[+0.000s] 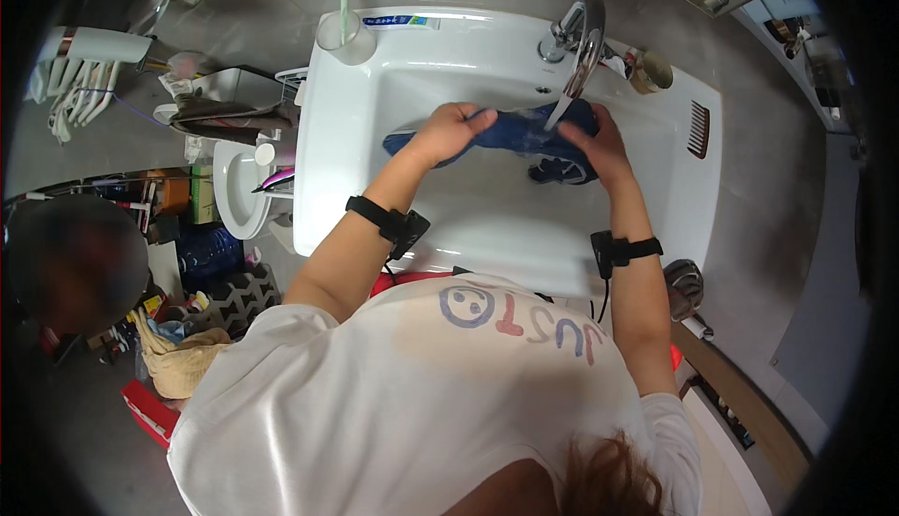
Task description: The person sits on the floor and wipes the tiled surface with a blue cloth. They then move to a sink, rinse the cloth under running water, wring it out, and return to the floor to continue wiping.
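A wet blue cloth item [516, 131], perhaps a sock or small garment, is stretched between my hands inside the white washbasin [491, 235]. My left hand [453, 130] grips it left of its middle, and a lighter-edged end hangs out past the wrist. At the other end, my right hand [597, 140] holds it from the right. Water runs from the chrome faucet [586, 45] onto the cloth between the hands. Below my right hand a dark blue piece with pale trim [560, 170] hangs or lies in the basin; whether it is part of the same cloth I cannot tell.
On the basin's back rim stand a cup [348, 42] with a toothbrush and a toothpaste tube [397, 22]. A small jar [652, 72] sits right of the faucet. A brown comb [698, 130] lies on the right rim. Left of the basin is a toilet [242, 193].
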A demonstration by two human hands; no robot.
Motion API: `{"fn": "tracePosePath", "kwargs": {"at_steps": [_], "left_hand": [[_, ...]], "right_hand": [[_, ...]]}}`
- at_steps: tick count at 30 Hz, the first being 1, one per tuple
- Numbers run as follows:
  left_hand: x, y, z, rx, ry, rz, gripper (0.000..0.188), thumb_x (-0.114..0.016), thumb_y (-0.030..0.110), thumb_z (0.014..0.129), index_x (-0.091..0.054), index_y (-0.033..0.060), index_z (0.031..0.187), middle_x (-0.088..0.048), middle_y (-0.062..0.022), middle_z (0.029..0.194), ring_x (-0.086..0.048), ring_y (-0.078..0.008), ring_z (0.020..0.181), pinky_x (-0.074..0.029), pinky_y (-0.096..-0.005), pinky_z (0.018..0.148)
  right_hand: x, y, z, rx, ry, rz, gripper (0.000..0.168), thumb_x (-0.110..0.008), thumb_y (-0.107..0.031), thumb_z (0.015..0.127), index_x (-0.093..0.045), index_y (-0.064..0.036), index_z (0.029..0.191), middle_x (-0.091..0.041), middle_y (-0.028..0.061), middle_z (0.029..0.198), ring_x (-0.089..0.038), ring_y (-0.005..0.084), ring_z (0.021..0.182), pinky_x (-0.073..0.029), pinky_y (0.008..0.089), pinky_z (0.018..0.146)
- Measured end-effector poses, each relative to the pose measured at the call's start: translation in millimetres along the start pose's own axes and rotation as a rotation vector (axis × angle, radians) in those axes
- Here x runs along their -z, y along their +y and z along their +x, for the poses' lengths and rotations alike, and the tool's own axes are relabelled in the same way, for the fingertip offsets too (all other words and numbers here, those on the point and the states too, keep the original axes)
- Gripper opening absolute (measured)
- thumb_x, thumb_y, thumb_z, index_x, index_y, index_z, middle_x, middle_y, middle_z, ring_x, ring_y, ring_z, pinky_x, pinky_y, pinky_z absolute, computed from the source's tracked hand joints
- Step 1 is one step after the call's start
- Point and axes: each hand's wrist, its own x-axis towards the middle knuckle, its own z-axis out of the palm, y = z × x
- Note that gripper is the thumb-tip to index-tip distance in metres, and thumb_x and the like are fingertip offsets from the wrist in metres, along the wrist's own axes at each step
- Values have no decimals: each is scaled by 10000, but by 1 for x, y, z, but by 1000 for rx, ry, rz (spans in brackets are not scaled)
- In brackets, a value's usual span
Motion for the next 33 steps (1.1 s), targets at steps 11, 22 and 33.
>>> {"fn": "tracePosePath", "kwargs": {"at_steps": [11, 22, 33], "left_hand": [[-38, -27, 39, 265, -106, -1154, 226, -579, 349, 912, -584, 123, 920, -632, -26, 875, -610, -167, 741, -513, -323, 675], [-89, -5, 21, 316, 13, -947, 305, -439, 267, 970, -583, 50, 1129, -652, -95, 998, -644, -191, 868, -542, -367, 802], [-56, 7, 3, 262, -21, -736, 370, -667, 273, 841, -538, 30, 1088, -634, -77, 965, -643, -172, 798, -545, -301, 686]], "right_hand": [[-68, -2, -29, 438, 160, -35, 279, -629, -173, 806, -621, -32, 1047, -572, 162, 1075, -557, 339, 1021, -449, 368, 903], [-84, 69, 28, -204, 310, 182, 362, -583, -369, 860, -583, -91, 1091, -609, 208, 1063, -558, 375, 1069, -461, 431, 875], [-63, 38, 32, -41, 55, 50, 326, -643, -331, 863, -661, -10, 917, -685, 143, 878, -643, 234, 809, -489, 347, 734]]}}
